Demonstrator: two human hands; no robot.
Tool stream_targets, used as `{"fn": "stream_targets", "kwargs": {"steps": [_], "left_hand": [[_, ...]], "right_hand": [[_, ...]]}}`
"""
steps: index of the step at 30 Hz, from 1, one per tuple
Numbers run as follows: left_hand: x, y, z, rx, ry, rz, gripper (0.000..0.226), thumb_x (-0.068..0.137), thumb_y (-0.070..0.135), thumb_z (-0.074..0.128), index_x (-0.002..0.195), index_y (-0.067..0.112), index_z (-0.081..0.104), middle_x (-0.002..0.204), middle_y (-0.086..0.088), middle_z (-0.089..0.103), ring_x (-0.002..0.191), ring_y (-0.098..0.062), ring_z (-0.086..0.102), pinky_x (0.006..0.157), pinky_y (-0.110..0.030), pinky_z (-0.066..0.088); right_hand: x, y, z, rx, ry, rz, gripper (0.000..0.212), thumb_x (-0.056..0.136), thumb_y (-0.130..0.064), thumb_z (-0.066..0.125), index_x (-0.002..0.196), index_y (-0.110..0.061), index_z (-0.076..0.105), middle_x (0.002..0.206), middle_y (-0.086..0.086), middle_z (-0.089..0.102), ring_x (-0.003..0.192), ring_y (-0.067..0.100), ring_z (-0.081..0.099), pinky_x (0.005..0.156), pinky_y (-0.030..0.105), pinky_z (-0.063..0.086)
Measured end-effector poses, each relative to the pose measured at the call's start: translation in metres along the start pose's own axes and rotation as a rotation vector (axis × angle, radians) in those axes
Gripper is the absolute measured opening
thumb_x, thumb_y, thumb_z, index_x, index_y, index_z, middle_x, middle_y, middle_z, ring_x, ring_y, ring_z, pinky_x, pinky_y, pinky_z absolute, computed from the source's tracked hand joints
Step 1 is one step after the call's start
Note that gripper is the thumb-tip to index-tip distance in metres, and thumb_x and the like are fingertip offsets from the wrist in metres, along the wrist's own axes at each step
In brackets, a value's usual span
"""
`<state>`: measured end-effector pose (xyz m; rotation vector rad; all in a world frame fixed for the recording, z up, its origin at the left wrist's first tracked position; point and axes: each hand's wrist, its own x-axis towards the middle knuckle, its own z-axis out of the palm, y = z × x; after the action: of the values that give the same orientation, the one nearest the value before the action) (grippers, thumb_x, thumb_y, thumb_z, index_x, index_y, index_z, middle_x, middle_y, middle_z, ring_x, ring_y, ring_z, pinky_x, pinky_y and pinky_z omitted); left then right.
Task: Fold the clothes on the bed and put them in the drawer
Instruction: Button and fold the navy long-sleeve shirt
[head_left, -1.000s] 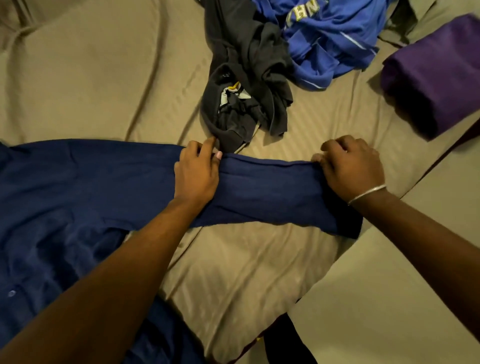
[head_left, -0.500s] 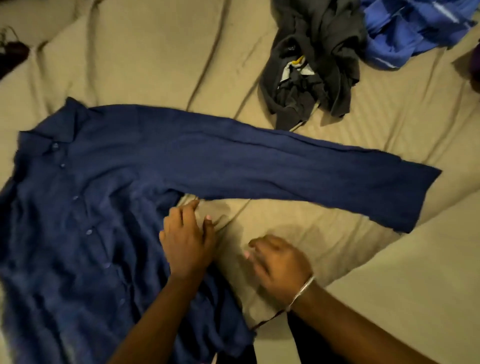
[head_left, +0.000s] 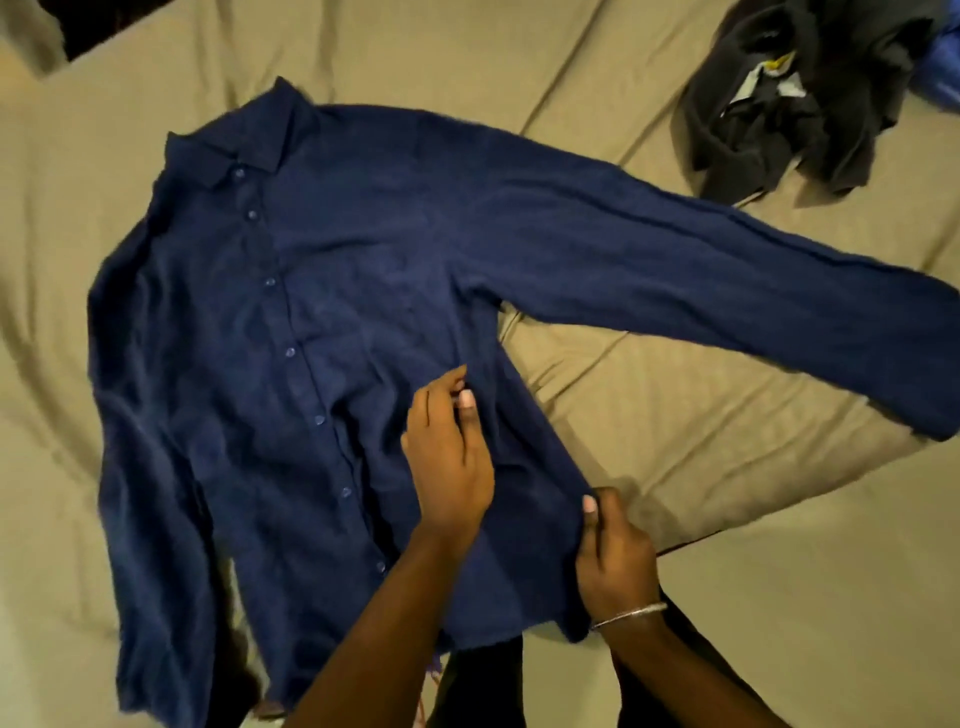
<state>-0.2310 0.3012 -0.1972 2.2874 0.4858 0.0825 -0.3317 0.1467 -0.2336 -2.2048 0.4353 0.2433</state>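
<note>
Our left hand (head_left: 447, 457) lies on the front of the navy shirt (head_left: 291, 332), palm down, fingers loosely bent, with the thumb and forefinger drawn together over the cloth; we cannot tell whether they pinch a fold. Our right hand (head_left: 613, 556), with a thin bangle (head_left: 631, 614) at the wrist, pinches the shirt's right side edge near the hem, thumb on top. Both forearms reach up from the lower edge of the view. We see the shirt spread button-side up on the tan bed sheet (head_left: 675, 441), collar away from us, one sleeve stretched out to the right. Near the far right corner lies a crumpled dark grey garment (head_left: 779, 130).
</note>
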Motion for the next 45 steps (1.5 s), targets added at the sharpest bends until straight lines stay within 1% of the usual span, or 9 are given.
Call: {"fn": "stream_targets", "kwargs": {"steps": [6, 9, 12, 15, 18, 24, 29, 37, 45], "left_hand": [[-0.06, -0.113, -0.075, 0.224, 0.191, -0.157, 0.033, 0.102, 0.027, 0.042, 0.124, 0.011, 0.06, 0.124, -0.012, 0.058, 0.113, -0.031, 0.055, 0.094, -0.046, 0.046], [-0.09, -0.17, -0.118, 0.35, 0.22, -0.427, 0.038, 0.104, 0.028, 0.043, 0.139, 0.014, 0.049, 0.143, -0.015, 0.046, 0.128, -0.036, 0.045, 0.105, -0.054, 0.037], [-0.111, -0.208, -0.152, 0.298, 0.216, -0.66, 0.047, 0.101, 0.04, 0.048, 0.142, 0.019, 0.04, 0.151, -0.012, 0.033, 0.135, -0.039, 0.036, 0.105, -0.059, 0.034], [-0.117, -0.217, -0.169, 0.223, 0.201, -0.654, 0.053, 0.095, 0.041, 0.058, 0.139, 0.016, 0.042, 0.147, -0.013, 0.035, 0.133, -0.036, 0.037, 0.105, -0.055, 0.036], [-0.116, -0.214, -0.171, 0.263, 0.218, -0.726, 0.063, 0.087, 0.04, 0.07, 0.134, 0.007, 0.042, 0.14, -0.022, 0.04, 0.129, -0.042, 0.039, 0.103, -0.055, 0.037], [-0.124, -0.21, -0.171, 0.05, 0.202, -0.746, 0.031, 0.094, 0.042, 0.061, 0.106, 0.015, 0.053, 0.103, -0.007, 0.063, 0.098, -0.026, 0.059, 0.088, -0.04, 0.046], [-0.132, -0.195, -0.168, 0.008, 0.159, -0.744, 0.028, 0.095, 0.031, 0.063, 0.109, 0.006, 0.059, 0.105, -0.005, 0.062, 0.098, -0.021, 0.056, 0.086, -0.034, 0.04], [-0.14, -0.212, -0.187, -0.234, 0.386, -0.994, 0.015, 0.103, 0.02, 0.047, 0.116, 0.013, 0.05, 0.126, -0.018, 0.057, 0.119, -0.032, 0.053, 0.097, -0.034, 0.037], [-0.141, -0.201, -0.197, -0.389, 0.23, -1.019, 0.035, 0.091, 0.033, 0.067, 0.121, 0.017, 0.06, 0.124, 0.0, 0.058, 0.115, -0.024, 0.052, 0.095, -0.042, 0.045]], "right_hand": [[-0.005, -0.009, -0.006, -0.091, 0.117, -0.096, 0.065, 0.099, -0.062, 0.023, 0.105, -0.011, 0.063, 0.082, 0.01, 0.068, 0.07, 0.032, 0.063, 0.06, 0.027, 0.038], [-0.01, -0.016, -0.003, -0.05, 0.033, -0.023, 0.042, 0.092, -0.056, 0.058, 0.11, -0.019, 0.066, 0.096, -0.005, 0.069, 0.082, 0.014, 0.062, 0.068, 0.027, 0.045], [-0.007, -0.018, -0.001, -0.075, -0.012, 0.057, 0.025, 0.086, -0.043, 0.071, 0.085, -0.019, 0.062, 0.069, -0.005, 0.063, 0.065, 0.019, 0.059, 0.06, 0.031, 0.042], [-0.003, -0.012, -0.007, 0.084, -0.043, 0.094, 0.038, 0.091, -0.052, 0.061, 0.081, -0.015, 0.058, 0.065, -0.001, 0.061, 0.062, 0.012, 0.056, 0.062, 0.035, 0.047], [-0.009, -0.003, -0.017, 0.086, -0.026, 0.026, 0.064, 0.085, -0.077, 0.043, 0.076, -0.017, 0.063, 0.063, -0.007, 0.058, 0.06, -0.001, 0.054, 0.06, 0.015, 0.042], [-0.015, -0.011, -0.015, -0.313, 0.072, -0.37, 0.041, 0.077, -0.038, 0.084, 0.102, -0.009, 0.071, 0.099, 0.007, 0.056, 0.088, 0.027, 0.058, 0.078, 0.035, 0.051], [-0.017, -0.012, 0.002, -0.361, -0.013, -0.223, 0.028, 0.079, -0.031, 0.082, 0.094, -0.01, 0.071, 0.093, 0.006, 0.066, 0.081, 0.029, 0.064, 0.067, 0.035, 0.052], [-0.033, -0.012, -0.024, 0.334, 0.014, 0.106, 0.019, 0.09, -0.007, 0.068, 0.087, -0.022, 0.057, 0.084, -0.001, 0.063, 0.076, 0.0, 0.06, 0.079, 0.019, 0.05], [-0.024, 0.017, -0.047, 0.314, -0.062, 0.288, 0.025, 0.088, 0.006, 0.065, 0.089, -0.019, 0.07, 0.085, 0.004, 0.071, 0.089, 0.029, 0.066, 0.091, 0.051, 0.055]]}}
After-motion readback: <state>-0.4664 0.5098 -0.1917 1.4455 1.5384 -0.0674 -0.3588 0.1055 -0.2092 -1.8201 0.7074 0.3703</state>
